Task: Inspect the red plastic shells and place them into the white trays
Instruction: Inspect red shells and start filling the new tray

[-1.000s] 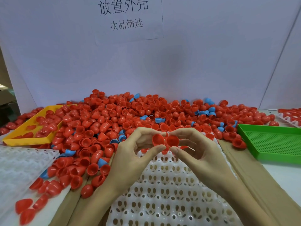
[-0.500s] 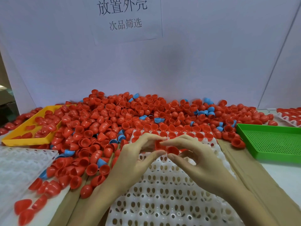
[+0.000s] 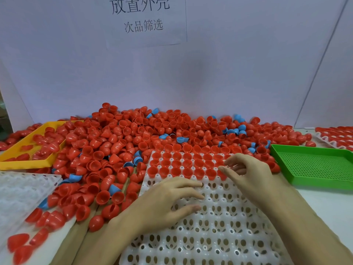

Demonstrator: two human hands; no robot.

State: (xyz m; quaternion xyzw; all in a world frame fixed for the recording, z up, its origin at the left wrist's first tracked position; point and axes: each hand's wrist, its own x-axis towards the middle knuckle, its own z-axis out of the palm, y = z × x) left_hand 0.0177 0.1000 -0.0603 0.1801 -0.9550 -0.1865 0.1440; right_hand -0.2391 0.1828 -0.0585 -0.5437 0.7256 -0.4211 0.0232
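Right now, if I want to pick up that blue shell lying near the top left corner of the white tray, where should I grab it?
Pinch the blue shell by its thin rim, thumb inside the hollow and finger on the round outside, coming from above. It looks tipped with its open side showing, and the smooth dome would probably slip. Red shells crowd its sides, so a side approach would likely bump them.

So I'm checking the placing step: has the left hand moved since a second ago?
Yes. The left hand has dropped from the shell rows toward the near, empty part of the white tray, fingers now spread and empty.
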